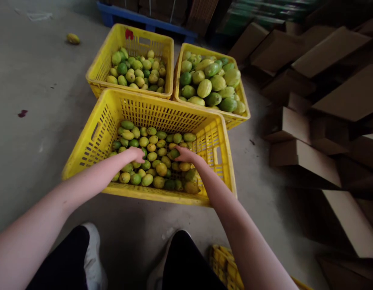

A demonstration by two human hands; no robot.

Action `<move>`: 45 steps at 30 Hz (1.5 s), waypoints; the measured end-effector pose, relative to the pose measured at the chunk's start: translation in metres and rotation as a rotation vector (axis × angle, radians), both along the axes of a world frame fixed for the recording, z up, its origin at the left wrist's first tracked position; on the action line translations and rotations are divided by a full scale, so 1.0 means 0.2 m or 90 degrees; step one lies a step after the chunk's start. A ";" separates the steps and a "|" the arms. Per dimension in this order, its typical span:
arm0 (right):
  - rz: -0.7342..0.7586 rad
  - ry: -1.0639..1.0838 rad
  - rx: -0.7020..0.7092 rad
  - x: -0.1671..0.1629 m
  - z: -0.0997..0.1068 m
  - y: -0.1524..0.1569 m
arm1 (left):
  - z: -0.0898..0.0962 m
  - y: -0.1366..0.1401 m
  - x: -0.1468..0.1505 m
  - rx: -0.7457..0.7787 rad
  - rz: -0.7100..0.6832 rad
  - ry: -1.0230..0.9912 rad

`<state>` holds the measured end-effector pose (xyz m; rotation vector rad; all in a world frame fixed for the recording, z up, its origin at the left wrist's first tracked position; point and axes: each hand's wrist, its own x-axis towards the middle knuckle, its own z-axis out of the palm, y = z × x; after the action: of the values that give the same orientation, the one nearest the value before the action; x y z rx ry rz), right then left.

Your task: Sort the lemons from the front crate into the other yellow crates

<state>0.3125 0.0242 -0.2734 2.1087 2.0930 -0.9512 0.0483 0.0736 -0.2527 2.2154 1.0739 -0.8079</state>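
Observation:
Both my arms reach down into the front yellow plastic crate [158,105], whose floor is covered with green and yellow lemons [152,156]. My left hand [135,154] is left of the middle of the pile, fingers curled down around a green lemon [144,152] that is mostly hidden by them. On the right side of the pile, my right hand [184,154] grips another green lemon [174,153] between thumb and fingers. Yellower lemons lie just below it, against the near wall.
Behind stand two more yellow crates: the left one [96,76] holds smaller round lemons, the right one [245,105] larger oblong fruit. A lone lemon [73,38] lies on the floor. Open cardboard boxes [304,161] crowd the right; a blue pallet [114,12] is behind.

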 end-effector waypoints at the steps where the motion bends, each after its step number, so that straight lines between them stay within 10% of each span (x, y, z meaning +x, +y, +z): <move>1: 0.013 -0.008 -0.013 -0.01 0.00 0.00 | -0.01 0.00 -0.01 -0.011 0.009 0.002; 14: 0.081 -0.052 -0.081 -0.03 0.03 0.00 | -0.05 -0.06 0.04 -0.007 -0.035 0.066; 25: 0.102 -0.075 -0.139 -0.09 0.08 0.01 | 0.08 -0.04 0.02 0.172 -0.102 -0.044; 33: 0.067 -0.029 -0.070 -0.08 0.08 0.00 | 0.17 -0.10 0.29 0.153 -0.316 -0.112; 45: -0.133 0.141 0.055 0.01 0.06 0.02 | 0.06 -0.25 0.34 0.085 -0.191 -0.333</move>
<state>0.3137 0.0279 -0.2611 2.4057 2.0725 -1.1880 0.1171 0.0227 -0.2412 2.5370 0.5638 -0.2385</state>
